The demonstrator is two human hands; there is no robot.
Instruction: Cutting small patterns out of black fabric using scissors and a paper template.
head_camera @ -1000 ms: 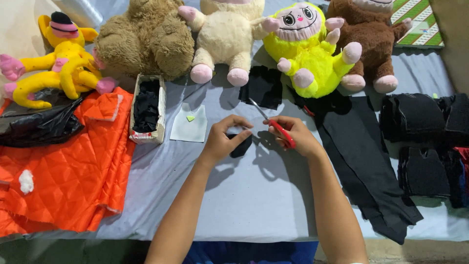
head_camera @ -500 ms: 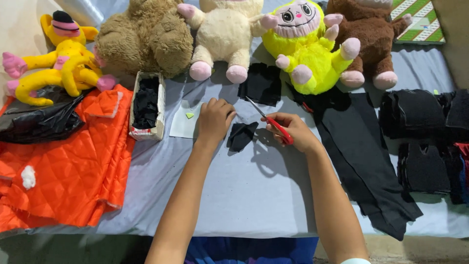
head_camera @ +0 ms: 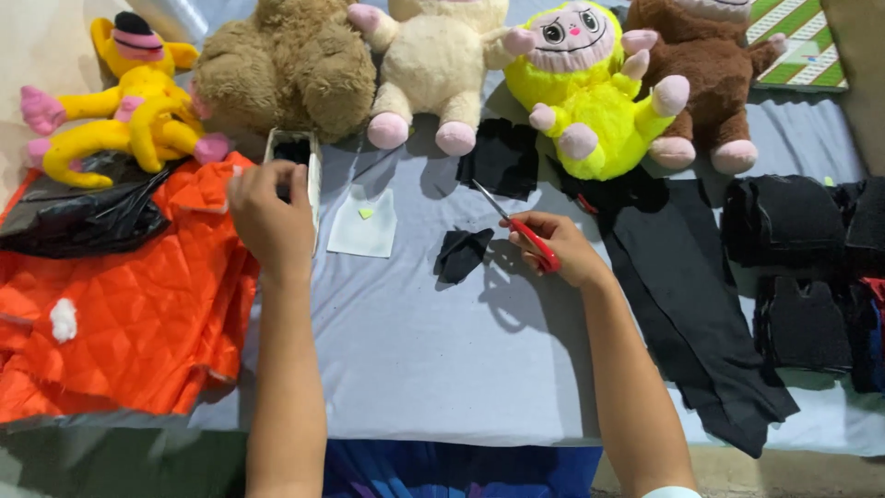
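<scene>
**Ana:** Left hand (head_camera: 270, 221) was up at the small white box (head_camera: 311, 175), fingers curled loosely over its near end, and whether they gripped anything I could not tell. The box stood just beside the orange quilted fabric (head_camera: 120, 314), with dark pieces inside it.

**Ben:** And further left, a yellow plush toy (head_camera: 129, 111) with pink feet lay above a crumpled black plastic bag (head_camera: 78, 217). Behind the box sat a brown teddy (head_camera: 290, 69).

**Ana:** Moving across the grey tabletop (head_camera: 415, 360), a white paper pattern (head_camera: 364, 224) with a small green mark lay flat just right of the box. A cream plush (head_camera: 433, 65) with pink feet sat behind it.

**Ben:** Then the small black fabric scrap (head_camera: 461, 254), lying free on the tabletop, between the two hands and touching neither. A bigger black square (head_camera: 502, 159) lay behind it.

**Ana:** Right hand (head_camera: 558, 251) was closed round the red-handled scissors (head_camera: 521, 226), blades pointing up and left, tips clear of the scrap.

**Ben:** Beyond that, a bright yellow plush (head_camera: 599, 101) and a dark brown one (head_camera: 705, 74), a long black cloth (head_camera: 687, 304) running down toward the table edge, and stacks of cut black pieces (head_camera: 793, 267) at the far right.
</scene>
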